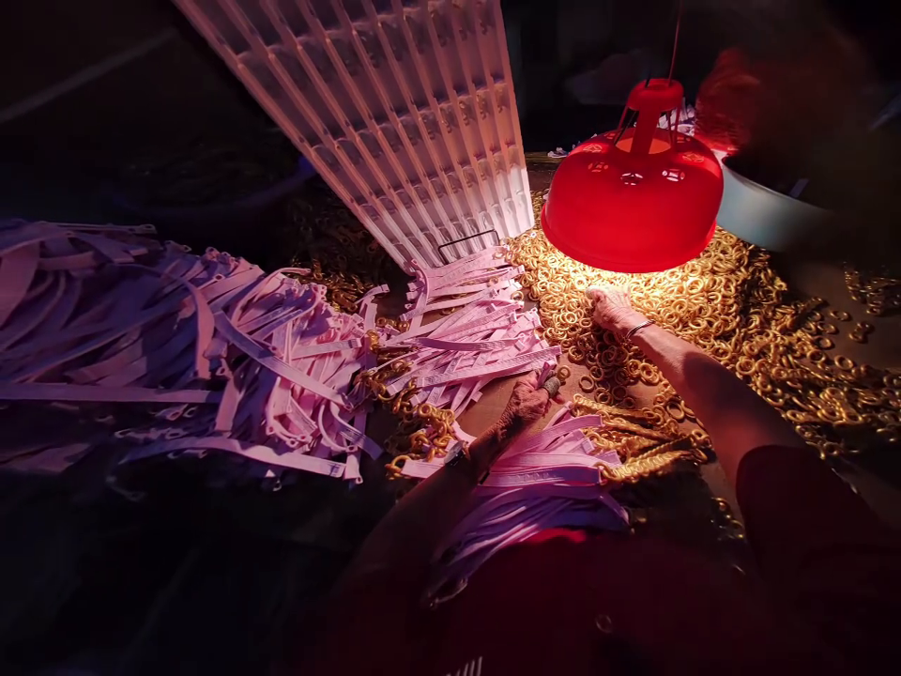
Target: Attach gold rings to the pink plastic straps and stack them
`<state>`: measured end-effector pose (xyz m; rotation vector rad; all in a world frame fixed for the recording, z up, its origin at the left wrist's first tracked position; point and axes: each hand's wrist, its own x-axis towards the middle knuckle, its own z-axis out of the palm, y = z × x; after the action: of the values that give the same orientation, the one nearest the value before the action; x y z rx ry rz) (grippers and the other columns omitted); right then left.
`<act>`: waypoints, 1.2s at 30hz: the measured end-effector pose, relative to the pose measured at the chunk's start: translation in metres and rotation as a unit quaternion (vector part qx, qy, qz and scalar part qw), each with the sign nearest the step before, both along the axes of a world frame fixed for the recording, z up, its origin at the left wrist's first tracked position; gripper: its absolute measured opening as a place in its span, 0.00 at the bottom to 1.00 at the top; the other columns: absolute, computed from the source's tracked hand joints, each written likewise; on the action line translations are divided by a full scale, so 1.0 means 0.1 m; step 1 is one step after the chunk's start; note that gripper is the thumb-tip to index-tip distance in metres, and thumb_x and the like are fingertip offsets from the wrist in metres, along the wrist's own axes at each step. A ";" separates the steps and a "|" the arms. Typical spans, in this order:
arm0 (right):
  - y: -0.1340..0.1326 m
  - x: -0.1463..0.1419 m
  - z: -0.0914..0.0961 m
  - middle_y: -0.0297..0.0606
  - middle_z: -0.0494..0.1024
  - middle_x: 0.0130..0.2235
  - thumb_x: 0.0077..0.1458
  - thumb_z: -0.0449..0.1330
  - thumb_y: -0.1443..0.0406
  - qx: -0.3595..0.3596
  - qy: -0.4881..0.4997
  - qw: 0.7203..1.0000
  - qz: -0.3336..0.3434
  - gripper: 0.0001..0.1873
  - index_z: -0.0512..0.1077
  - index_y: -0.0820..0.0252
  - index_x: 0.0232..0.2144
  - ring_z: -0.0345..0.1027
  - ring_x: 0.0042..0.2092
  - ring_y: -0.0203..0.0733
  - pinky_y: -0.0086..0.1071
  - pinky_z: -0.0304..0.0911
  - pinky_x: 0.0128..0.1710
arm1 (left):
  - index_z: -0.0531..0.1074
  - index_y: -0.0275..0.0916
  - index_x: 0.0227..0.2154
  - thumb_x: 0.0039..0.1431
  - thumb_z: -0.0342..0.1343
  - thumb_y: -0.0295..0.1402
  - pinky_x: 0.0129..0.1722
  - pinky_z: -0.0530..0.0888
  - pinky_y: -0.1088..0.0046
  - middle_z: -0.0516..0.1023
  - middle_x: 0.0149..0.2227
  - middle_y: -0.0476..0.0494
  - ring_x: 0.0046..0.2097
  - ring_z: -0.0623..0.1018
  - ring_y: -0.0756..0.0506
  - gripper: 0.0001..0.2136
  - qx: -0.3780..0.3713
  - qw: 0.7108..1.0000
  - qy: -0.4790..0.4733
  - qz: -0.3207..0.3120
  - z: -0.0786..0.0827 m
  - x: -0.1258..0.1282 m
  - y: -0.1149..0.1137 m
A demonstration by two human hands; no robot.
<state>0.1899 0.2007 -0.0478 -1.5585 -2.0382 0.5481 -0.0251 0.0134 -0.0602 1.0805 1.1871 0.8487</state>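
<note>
While lit by a red dome lamp (633,202) | left hand (526,399) pinches pale pink plastic strip (493,361) | right hand (611,310) rests, fingers spread, on small golden metal rings (739,300)

No readable text, label or number anywhere; faint embossed marks along the pale plastic strips (485,347), too small and blurred to make out.

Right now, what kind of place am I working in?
Probably a small assembly workshop bench: a heap of gold rings under a red lamp, piles of pink plastic strips, and a white gridded rack.
</note>
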 end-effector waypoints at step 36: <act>-1.75 -0.32 0.28 0.31 0.70 0.24 0.54 0.64 0.55 -0.225 0.446 0.867 -0.001 0.16 0.68 0.61 0.30 0.64 0.25 0.31 0.26 0.63 0.25 | 0.60 0.40 0.20 0.49 0.54 0.32 0.27 0.63 0.75 0.64 0.22 0.51 0.27 0.64 0.51 0.08 0.181 0.968 0.167 0.037 0.41 0.25 -0.03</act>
<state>0.1578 0.0256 -0.0202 -1.1637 -1.2251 1.4968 0.0003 0.0100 -0.0194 1.5305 1.3911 0.9922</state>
